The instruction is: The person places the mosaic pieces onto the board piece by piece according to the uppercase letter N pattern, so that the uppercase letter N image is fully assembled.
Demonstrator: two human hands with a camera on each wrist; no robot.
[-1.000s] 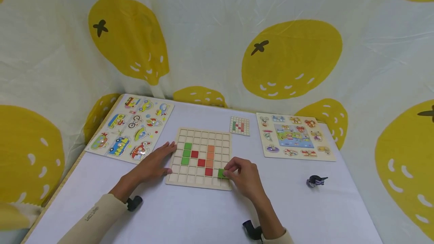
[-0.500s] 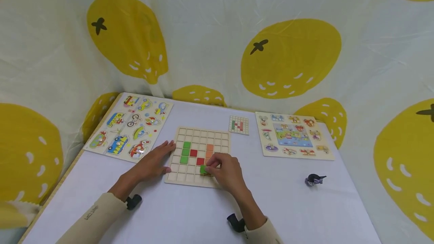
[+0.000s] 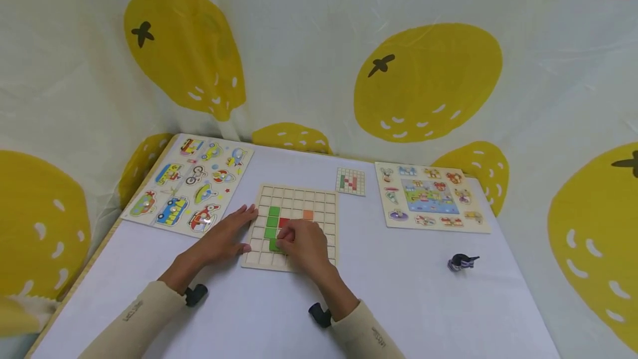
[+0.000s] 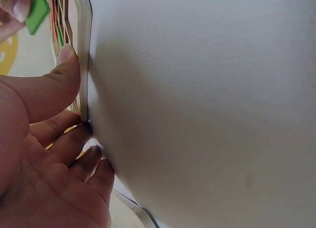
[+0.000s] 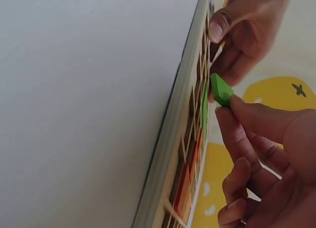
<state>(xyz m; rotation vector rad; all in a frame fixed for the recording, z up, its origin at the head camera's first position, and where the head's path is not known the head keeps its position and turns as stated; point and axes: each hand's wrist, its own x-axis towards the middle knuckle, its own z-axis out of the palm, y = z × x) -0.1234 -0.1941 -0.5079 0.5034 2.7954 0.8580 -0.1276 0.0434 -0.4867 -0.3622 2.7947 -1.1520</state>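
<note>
A wooden grid board [image 3: 299,195] lies on the table, with green, red and orange square tiles set in some cells. My right hand [image 3: 308,245] pinches a green tile [image 5: 221,91] between thumb and fingertips, just above the board's left half, under the column of green tiles [image 3: 272,220]. That hand covers part of the board and some tiles. Against the left edge of the board, my left hand [image 3: 224,240] rests with its fingers extended and its thumb on the rim, as the left wrist view shows.
A small pattern card [image 3: 350,181] with a coloured grid lies behind the board. To the left is a vehicle puzzle board [image 3: 191,184]; another picture puzzle [image 3: 432,197] lies at the right. A small dark figurine [image 3: 462,262] stands on the white tabletop [image 3: 408,292].
My right hand has carried the green tile leftward across the board, from its right side to near the green column. The left hand has stayed at the left edge.
</note>
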